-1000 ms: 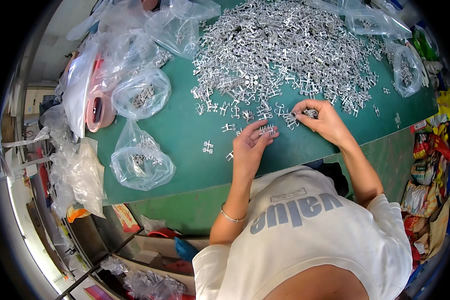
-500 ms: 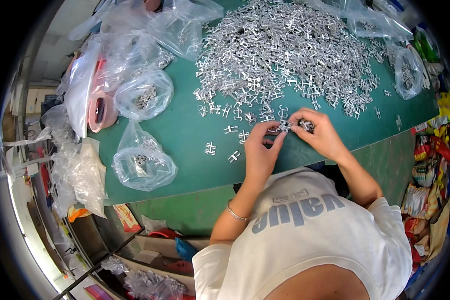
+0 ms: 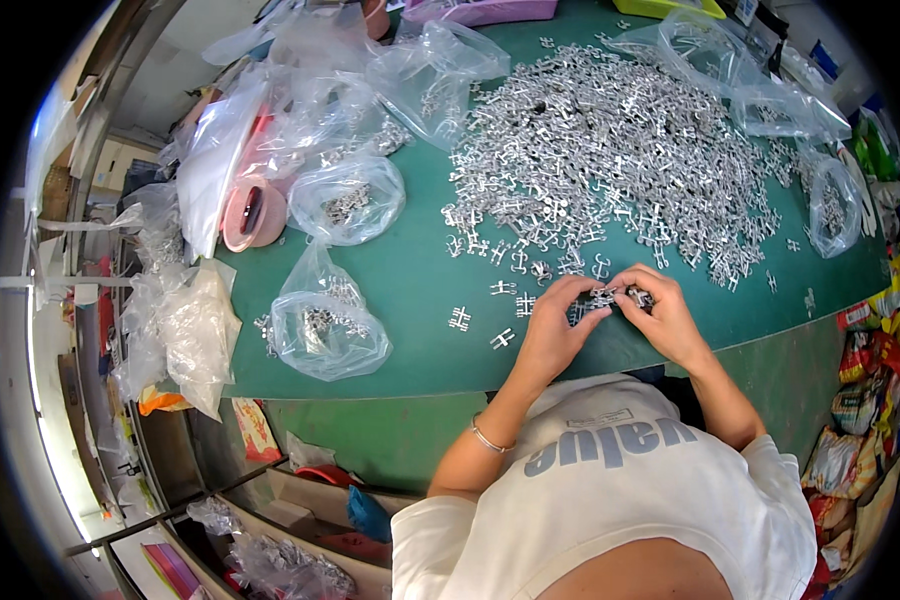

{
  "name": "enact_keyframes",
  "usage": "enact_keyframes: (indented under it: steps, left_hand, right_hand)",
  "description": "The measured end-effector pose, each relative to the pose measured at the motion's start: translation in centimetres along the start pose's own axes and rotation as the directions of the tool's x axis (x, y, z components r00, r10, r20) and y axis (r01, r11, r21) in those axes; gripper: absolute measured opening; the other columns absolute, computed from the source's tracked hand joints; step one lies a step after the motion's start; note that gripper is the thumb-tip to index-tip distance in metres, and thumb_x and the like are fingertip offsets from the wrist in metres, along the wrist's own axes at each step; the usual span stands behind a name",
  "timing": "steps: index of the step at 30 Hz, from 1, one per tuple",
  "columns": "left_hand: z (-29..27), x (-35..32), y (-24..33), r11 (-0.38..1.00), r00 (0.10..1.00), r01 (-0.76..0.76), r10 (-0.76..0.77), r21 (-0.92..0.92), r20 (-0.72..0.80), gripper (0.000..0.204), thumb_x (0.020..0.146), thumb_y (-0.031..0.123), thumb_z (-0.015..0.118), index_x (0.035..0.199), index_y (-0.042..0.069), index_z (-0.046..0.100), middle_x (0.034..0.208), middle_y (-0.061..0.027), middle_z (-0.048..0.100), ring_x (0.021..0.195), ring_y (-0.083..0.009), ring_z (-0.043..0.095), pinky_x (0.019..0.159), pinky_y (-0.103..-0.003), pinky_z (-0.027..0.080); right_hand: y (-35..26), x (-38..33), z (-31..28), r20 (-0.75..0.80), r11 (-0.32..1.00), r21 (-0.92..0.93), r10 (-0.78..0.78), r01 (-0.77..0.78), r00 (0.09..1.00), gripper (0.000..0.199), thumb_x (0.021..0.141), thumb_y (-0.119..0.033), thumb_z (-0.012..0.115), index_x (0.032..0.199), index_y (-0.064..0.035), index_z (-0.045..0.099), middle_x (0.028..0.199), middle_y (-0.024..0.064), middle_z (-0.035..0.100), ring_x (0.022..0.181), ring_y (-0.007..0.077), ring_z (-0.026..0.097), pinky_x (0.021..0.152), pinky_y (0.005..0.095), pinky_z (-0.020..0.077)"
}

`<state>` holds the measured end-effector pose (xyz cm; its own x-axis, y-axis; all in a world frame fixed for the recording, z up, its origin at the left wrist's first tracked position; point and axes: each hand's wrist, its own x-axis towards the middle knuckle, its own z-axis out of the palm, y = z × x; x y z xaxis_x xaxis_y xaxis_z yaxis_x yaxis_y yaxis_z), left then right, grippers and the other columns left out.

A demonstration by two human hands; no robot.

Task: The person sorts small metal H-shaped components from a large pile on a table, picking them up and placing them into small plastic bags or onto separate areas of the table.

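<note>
Hands: left (image 3: pixel 553 325) and right (image 3: pixel 667 318) together, pinching clips (image 3: pixel 606 297) | bench (image 3: pixel 410 270): clip pile (image 3: pixel 610 160) beyond, bags (image 3: pixel 325 325) left, loose clips (image 3: pixel 460 318) beside.

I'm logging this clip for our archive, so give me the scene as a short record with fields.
Left hand: pinches small metal parts
Right hand: meets the left on the same parts
Surface: green table
Behind hands: big heap of silver pieces
Left of hands: clear bags with parts inside
Loose: few pieces near table edge

Head camera looks steeply down, rim likely warped.
</note>
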<state>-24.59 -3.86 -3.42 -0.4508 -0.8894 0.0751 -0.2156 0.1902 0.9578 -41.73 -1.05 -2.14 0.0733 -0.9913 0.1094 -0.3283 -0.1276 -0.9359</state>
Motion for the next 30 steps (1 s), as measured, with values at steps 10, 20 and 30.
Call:
enact_keyframes:
  steps: [10, 20, 30]
  left_hand:
    - [1.4, -0.6, 0.2, 0.989, 0.985, 0.003, -0.028, -0.145, -0.170, 0.031, 0.073, -0.004, 0.065, 0.103, 0.000, 0.058, 0.100, -0.0076, 0.057, 0.087, -0.0144, 0.056, 0.078, -0.025, 0.046]
    - [1.7, -1.2, 0.7, 0.984, 0.972, -0.022, -0.020, -0.177, -0.234, 0.030, 0.073, -0.003, 0.067, 0.102, 0.000, 0.059, 0.098, -0.0059, 0.057, 0.087, -0.0109, 0.054, 0.073, -0.021, 0.044]
    - [0.4, -1.2, 1.4, 0.969, 0.990, -0.041, 0.006, -0.242, -0.144, 0.010, 0.077, -0.003, 0.062, 0.087, -0.005, 0.063, 0.086, -0.0087, 0.061, 0.072, -0.0132, 0.057, 0.067, -0.023, 0.047]
  right_hand:
    - [-1.0, 0.0, 0.9, -0.142, 0.988, -0.109, -0.122, 0.107, 0.982, 0.013, 0.076, -0.001, 0.063, 0.087, 0.0031, 0.057, 0.083, 0.0113, 0.058, 0.070, 0.0194, 0.057, 0.062, 0.0281, 0.0447]
    - [-0.9, -0.4, 0.9, -0.160, 0.996, 0.084, 0.028, -0.015, 0.987, 0.010, 0.079, -0.006, 0.063, 0.082, 0.0031, 0.058, 0.071, 0.0039, 0.060, 0.063, 0.0047, 0.049, 0.055, 0.0219, 0.0405]
    - [-1.2, -0.4, -0.7, 0.279, 0.531, 0.680, 0.450, -0.506, 0.848, 0.015, 0.088, -0.013, 0.054, 0.094, 0.0006, 0.058, 0.067, 0.0042, 0.056, 0.042, 0.0033, 0.038, 0.033, 0.0182, 0.0225]
